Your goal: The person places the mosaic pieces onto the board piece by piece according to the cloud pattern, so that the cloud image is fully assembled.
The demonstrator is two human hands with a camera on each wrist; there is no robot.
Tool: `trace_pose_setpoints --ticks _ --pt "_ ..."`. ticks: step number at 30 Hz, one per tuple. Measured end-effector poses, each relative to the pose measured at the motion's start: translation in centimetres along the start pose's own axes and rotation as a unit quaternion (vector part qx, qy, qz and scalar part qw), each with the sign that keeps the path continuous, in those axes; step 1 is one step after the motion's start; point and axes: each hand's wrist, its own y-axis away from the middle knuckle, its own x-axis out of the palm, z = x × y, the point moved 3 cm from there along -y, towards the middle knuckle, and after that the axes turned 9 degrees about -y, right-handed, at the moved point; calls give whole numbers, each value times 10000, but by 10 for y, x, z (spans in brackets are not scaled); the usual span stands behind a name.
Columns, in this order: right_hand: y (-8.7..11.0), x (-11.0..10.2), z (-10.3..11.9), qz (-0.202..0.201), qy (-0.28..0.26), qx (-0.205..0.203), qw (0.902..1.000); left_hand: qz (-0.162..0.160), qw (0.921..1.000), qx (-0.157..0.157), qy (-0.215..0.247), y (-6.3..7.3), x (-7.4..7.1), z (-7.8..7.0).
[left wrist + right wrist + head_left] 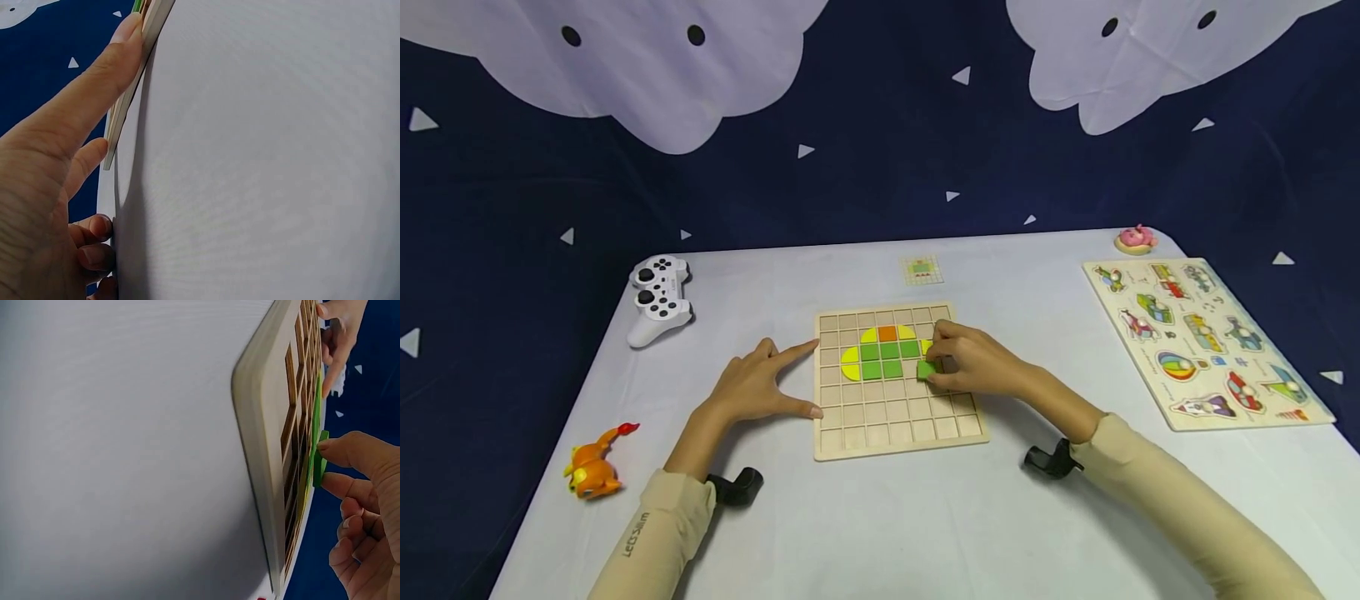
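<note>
A wooden grid board [865,437] lies mid-table, with green square tiles [880,360], yellow rounded pieces [851,364] and one orange tile [887,333] in its cells. Between thumb and index finger, my right hand [973,358] pinches a green square tile [320,459] over the right part of the board. The right wrist view shows that tile tilted on edge close to the board's face. My left hand [756,387] touches the board's left edge with thumb and index finger spread apart. Its other fingers [97,256] bend near the tablecloth.
Behind the board lies a small pattern card [922,270]. A white game controller [660,300] sits at back left, an orange toy figure [593,468] at front left. On the right are a picture puzzle board [1210,342] and a pink toy [1137,239].
</note>
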Motion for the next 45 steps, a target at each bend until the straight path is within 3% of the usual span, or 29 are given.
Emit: trace_pose_setpoints --ticks 12,26,34,38,45 --pt "-11 8 4 120 214 -101 9996 -27 10000 25 13 -1 -1 -2" --pt "-27 8 6 270 -128 352 9989 -29 10000 -32 20 2 -2 0" --pt "-5 -12 -7 -279 -396 658 9967 -52 10000 17 27 0 2 -1" --pt "9 -31 -20 -520 -114 916 9944 -87 10000 28 18 1 0 -1" --pt "36 -42 -43 -374 362 1301 9901 -115 9999 44 32 1 0 -1"
